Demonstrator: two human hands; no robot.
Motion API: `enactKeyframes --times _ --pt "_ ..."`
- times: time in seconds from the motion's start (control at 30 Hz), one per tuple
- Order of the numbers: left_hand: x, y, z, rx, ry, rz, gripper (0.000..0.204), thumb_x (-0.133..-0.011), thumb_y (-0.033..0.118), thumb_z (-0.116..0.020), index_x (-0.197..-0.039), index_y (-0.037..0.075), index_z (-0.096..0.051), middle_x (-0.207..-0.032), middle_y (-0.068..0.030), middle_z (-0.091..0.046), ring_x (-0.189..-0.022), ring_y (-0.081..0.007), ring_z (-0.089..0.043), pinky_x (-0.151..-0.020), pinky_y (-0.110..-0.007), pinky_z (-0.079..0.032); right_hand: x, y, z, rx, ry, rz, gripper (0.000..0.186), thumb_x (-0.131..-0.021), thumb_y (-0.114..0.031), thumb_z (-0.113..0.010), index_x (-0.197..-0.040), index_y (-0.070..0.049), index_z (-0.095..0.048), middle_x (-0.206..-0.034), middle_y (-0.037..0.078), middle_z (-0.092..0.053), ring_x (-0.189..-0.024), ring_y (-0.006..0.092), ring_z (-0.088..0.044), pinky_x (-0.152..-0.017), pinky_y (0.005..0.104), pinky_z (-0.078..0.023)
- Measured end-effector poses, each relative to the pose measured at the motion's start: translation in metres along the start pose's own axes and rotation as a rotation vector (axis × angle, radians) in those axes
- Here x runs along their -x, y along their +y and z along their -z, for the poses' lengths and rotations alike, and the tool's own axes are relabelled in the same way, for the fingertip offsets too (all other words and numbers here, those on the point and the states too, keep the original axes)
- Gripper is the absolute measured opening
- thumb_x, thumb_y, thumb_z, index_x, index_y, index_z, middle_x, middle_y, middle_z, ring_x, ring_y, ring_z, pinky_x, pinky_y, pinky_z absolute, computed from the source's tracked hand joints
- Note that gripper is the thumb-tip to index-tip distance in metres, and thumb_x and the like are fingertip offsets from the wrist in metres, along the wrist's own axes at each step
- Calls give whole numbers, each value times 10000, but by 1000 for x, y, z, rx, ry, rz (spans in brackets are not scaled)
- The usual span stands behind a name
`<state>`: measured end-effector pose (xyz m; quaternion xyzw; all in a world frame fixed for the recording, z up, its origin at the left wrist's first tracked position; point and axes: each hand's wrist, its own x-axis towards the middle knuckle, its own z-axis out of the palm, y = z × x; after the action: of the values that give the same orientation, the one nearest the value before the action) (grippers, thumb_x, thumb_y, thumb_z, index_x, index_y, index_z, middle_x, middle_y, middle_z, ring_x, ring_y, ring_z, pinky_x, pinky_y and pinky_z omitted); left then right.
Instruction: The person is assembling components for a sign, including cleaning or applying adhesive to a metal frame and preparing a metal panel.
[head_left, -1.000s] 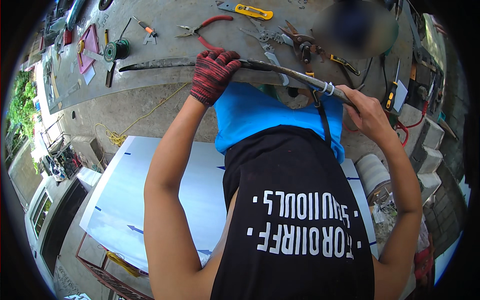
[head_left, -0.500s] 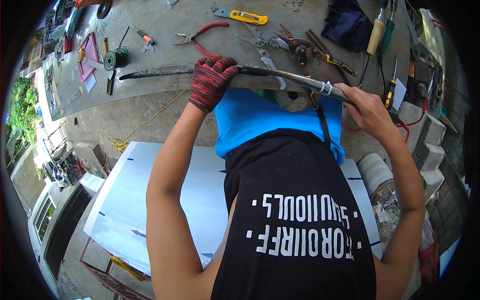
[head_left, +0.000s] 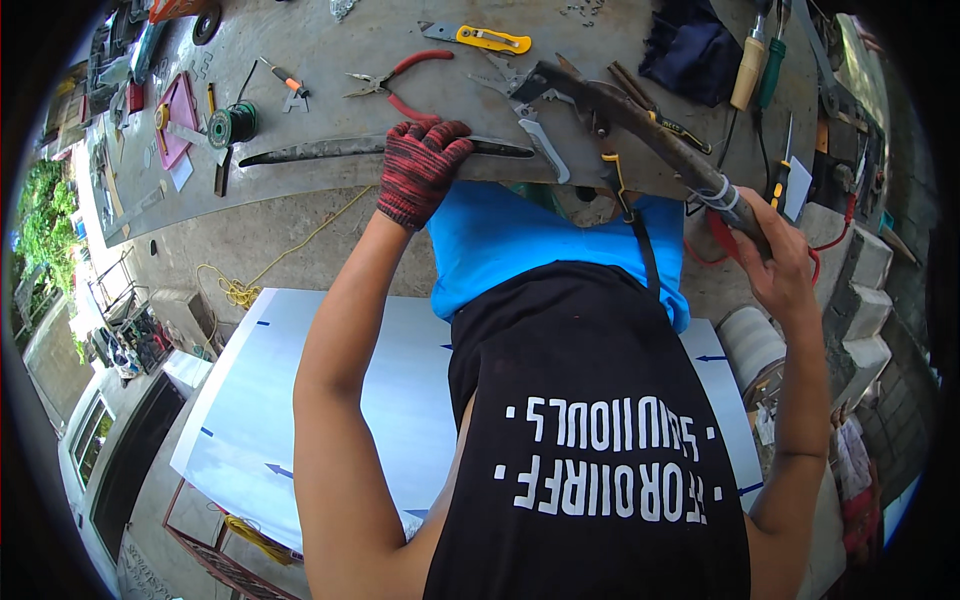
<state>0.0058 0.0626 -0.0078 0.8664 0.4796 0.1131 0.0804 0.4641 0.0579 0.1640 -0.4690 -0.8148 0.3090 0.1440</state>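
My left hand, in a red and black knit glove, is closed over a dark, slightly curved metal strip lying along the near edge of the metal table. The strip sticks out on both sides of the glove. My bare right hand grips the rear end of a hammer with a worn, pipe-like handle and a pale band near the grip. Its dark head is raised to the upper left, above the table tools and apart from the strip. Red-handled pliers lie just beyond my left hand.
On the metal table lie a yellow utility knife, a green solder spool, a pink triangle, a dark cloth and soldering irons. Behind me is a white panel. A yellow cord lies on the ground.
My right hand has swung the hammer's head up and away from the strip, and the hand has shifted slightly right and nearer to me. My left hand stays on the strip.
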Motion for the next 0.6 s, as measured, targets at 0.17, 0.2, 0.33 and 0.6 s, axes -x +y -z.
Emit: enactKeyframes --times 0.17,0.2,0.33,0.6 --pt "-3 0 0 17 81 -52 221 -765 124 -682 -974 188 -717 -1179 -17 -749 -1074 -295 -693 -916 -477 -469 30 11 2 9 159 -204 455 -1018 -48 -645 -1462 -27 -548 -1103 149 -735 -915 195 -728 -811 332 -562" --pt "-3 1 2 2 79 -53 221 -764 121 -683 -972 185 -715 -1174 -17 -749 -1071 -295 -693 -909 -476 -474 36 14 1 -81 245 -308 451 -1032 -61 -638 -1471 -26 -539 -1084 124 -732 -888 168 -705 -799 314 -553" --pt "4 -6 -4 3 17 -28 245 -836 170 -660 -1061 227 -740 -1240 2 -727 -1152 -295 -669 -1010 -499 -443 50 21 -4 -248 471 -432 416 -1073 -90 -600 -1473 -7 -522 -1035 70 -712 -820 110 -638 -779 276 -539" --pt "1 -7 -8 -66 45 -45 261 -867 182 -648 -1102 255 -737 -1266 30 -711 -1164 -253 -654 -1043 -486 -426 75 16 1 -348 639 -474 287 -1105 -160 -562 -1335 11 -552 -1060 110 -704 -810 130 -649 -780 313 -559"
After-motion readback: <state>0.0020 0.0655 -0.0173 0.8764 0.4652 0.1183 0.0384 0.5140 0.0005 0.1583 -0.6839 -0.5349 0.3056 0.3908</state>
